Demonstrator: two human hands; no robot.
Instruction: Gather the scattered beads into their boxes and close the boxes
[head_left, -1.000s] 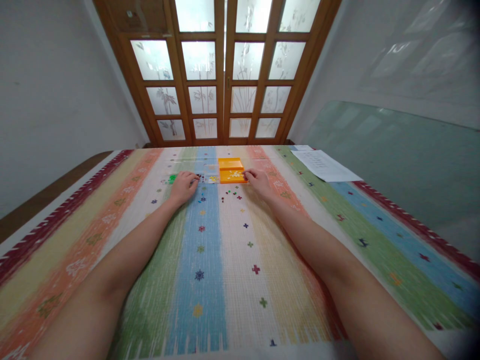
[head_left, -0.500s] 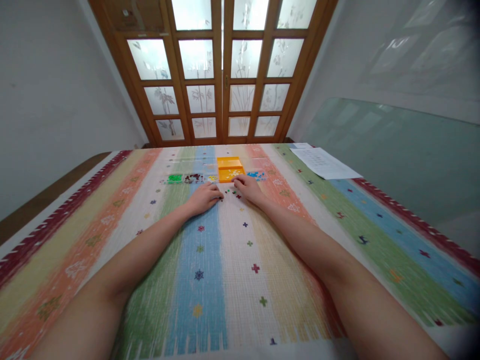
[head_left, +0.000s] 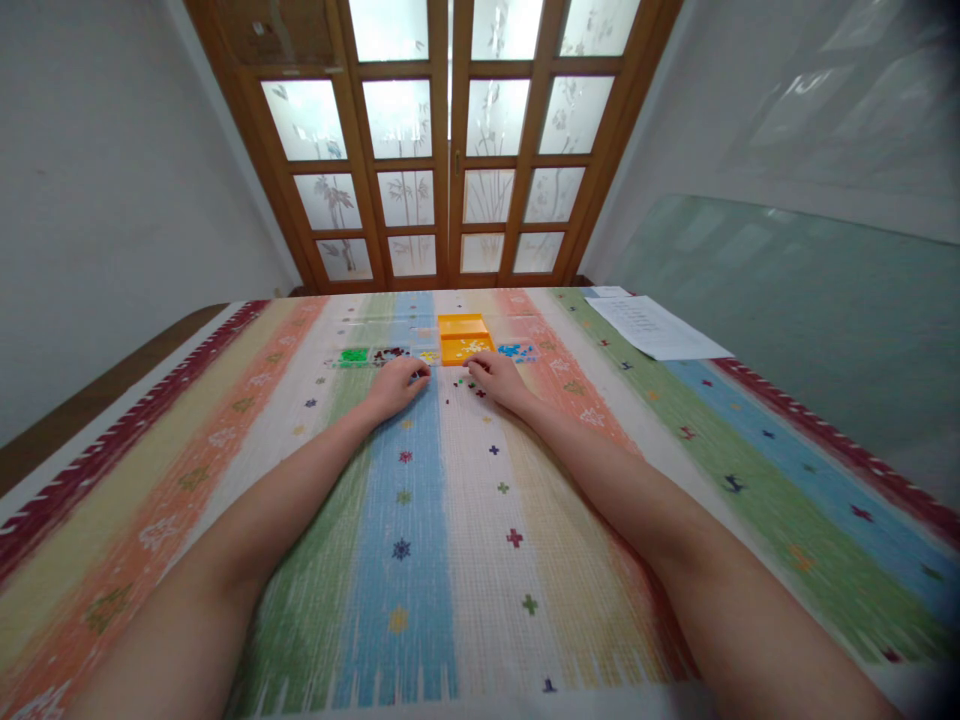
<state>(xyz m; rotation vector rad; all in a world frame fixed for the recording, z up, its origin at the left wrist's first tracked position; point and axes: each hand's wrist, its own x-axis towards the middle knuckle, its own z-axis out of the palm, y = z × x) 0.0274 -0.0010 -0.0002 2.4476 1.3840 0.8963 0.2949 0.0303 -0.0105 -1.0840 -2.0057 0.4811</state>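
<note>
Both my arms stretch out over a striped cloth (head_left: 450, 520). My left hand (head_left: 397, 385) lies palm down with its fingers curled, the fingertips just below a small clear compartment of yellow beads (head_left: 429, 355). My right hand (head_left: 496, 378) has its fingers pinched together beside several tiny loose beads (head_left: 459, 384) on the cloth, just below an orange tray (head_left: 465, 340) holding pale bits. Clear compartments of green beads (head_left: 352, 355), dark red beads (head_left: 388, 353) and blue beads (head_left: 516, 350) sit in the same row. Whatever the fingers hold is too small to see.
A printed sheet of paper (head_left: 651, 326) lies at the far right of the cloth. Wooden doors with frosted glass (head_left: 450, 150) stand behind the table. A glass panel (head_left: 787, 310) leans against the right wall. Dark wood table edge (head_left: 90, 400) shows at left.
Both hands came back from the row of compartments to the loose beads. My left hand has since moved up towards the yellow compartment, while my right hand stays by the loose beads.
</note>
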